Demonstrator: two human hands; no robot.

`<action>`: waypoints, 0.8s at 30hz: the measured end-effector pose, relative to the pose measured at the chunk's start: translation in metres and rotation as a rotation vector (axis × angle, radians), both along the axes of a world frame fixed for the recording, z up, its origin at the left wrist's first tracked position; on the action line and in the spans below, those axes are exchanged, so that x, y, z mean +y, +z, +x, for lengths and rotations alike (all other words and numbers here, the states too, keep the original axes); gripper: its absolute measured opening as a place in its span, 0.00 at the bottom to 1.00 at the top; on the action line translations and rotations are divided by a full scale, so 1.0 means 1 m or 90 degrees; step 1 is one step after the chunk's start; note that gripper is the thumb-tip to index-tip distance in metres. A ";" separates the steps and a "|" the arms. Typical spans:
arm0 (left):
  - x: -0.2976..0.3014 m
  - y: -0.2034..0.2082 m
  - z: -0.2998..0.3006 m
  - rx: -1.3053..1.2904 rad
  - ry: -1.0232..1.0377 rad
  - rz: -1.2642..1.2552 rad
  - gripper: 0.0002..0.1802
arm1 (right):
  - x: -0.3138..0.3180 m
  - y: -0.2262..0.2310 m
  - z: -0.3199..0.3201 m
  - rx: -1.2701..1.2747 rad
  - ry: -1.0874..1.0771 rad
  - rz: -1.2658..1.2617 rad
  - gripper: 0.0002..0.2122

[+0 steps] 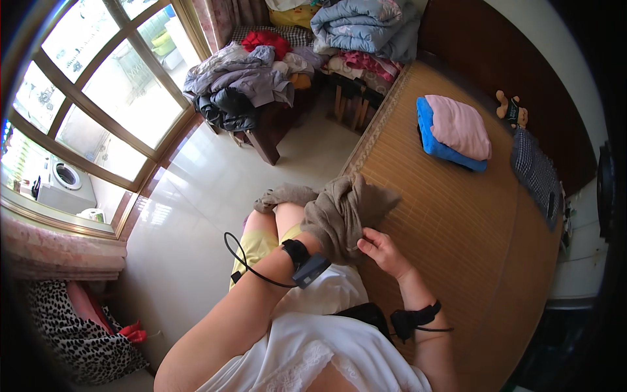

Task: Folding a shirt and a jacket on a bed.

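Observation:
A brown knit-looking garment (339, 215) lies bunched over my knees, and one end spreads onto the woven bed mat (450, 222). My left forearm (258, 281) reaches into its folds; the cloth hides the left hand, so its fingers do not show. Beside the garment's right edge is my right hand (386, 253), thumb and fingers apart and slightly bent. Its fingertips are at the cloth or just short of it; I cannot tell which. A black strap with a small device (309, 269) and cable circles my left wrist, and another black strap (415, 318) is on the right.
Folded pink and blue cloths (457, 127) lie stacked on the bed, near a small teddy bear (513, 110) and a checked cloth (535, 173). Clothes (241, 78) heap over a wooden seat ahead, beside a folded blue quilt (359, 26). A leopard-print bag (85, 333) stands at left.

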State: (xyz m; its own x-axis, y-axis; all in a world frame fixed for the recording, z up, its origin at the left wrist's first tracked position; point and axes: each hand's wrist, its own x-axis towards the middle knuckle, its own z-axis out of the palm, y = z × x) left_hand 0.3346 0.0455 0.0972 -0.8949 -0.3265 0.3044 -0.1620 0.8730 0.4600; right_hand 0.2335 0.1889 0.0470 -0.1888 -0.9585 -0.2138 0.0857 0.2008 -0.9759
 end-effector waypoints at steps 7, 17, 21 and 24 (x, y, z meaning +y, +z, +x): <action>0.000 0.000 -0.009 -0.011 0.043 0.033 0.29 | -0.015 0.010 -0.007 0.076 -0.349 -0.090 0.07; 0.003 -0.005 -0.017 0.090 -0.051 -0.049 0.18 | -0.006 -0.029 -0.040 0.645 -0.401 -0.053 0.07; 0.000 -0.009 -0.015 0.086 -0.113 -0.061 0.14 | 0.002 -0.027 -0.042 0.639 -0.319 0.084 0.07; 0.000 -0.037 -0.017 0.072 -0.099 -0.053 0.14 | 0.003 -0.026 -0.042 0.565 -0.222 0.152 0.07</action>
State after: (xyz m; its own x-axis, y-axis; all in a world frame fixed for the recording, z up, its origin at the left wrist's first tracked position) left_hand 0.3175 0.0455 0.0601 -0.8909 -0.1567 0.4262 0.0264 0.9191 0.3931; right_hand 0.1917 0.1918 0.0209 -0.6387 -0.7685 -0.0385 -0.5666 0.5036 -0.6522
